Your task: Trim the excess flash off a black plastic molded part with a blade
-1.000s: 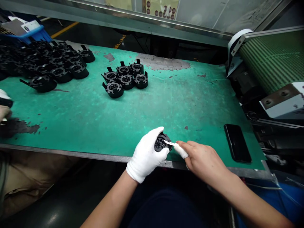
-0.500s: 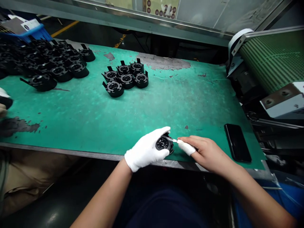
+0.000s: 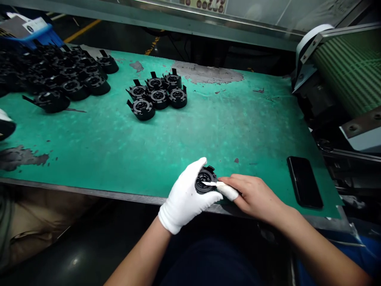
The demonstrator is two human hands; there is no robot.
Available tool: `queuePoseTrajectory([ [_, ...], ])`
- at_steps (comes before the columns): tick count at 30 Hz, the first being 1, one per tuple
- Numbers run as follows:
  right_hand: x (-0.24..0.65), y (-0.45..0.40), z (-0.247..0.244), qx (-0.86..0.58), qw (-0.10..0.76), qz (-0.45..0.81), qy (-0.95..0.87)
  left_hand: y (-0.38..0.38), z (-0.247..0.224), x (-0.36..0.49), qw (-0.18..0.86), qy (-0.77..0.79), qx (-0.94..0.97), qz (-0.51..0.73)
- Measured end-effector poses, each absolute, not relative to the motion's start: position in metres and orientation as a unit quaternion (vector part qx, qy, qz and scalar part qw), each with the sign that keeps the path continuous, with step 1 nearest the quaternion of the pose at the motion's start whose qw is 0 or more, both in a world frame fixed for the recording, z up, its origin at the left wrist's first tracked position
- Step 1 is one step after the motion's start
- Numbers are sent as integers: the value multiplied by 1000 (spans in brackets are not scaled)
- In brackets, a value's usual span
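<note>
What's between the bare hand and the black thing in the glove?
A thin blade, reaching from the right hand over the black thing; the head view shows it.

Round black part (image 3: pixel 205 177) being held in gloved left hand (image 3: pixel 188 194) over green bench (image 3: pixel 226 127) near edge. Pale blade (image 3: pixel 210 183) being gripped by right hand (image 3: pixel 254 194), tip being held over part's face; contact isn't being shown clearly. Six similar parts (image 3: pixel 158 96) being supported farther back, phone (image 3: pixel 305 182) at right.

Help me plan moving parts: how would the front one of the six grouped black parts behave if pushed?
The front part would probably slide rather than tip, being squat. Its hard-looking wall suggests stiffness. The thin projecting tab might snap if gripped.
</note>
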State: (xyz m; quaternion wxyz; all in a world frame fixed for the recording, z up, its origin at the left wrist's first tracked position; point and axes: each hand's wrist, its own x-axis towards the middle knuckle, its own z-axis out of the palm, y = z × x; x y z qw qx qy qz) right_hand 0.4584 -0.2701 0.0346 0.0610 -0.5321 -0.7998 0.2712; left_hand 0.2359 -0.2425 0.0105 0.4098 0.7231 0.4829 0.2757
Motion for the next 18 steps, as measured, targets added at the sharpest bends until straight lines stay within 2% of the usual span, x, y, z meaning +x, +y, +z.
queuePoseTrajectory([
  [7,459,-267,30,-525,70,288,-798,-240,7,234,385,476,738,285],
  [12,456,-265,28,-571,56,258,-777,-242,2,237,373,475,741,293],
  [18,458,-267,40,-560,47,266,-783,-243,-5,235,352,464,757,297],
])
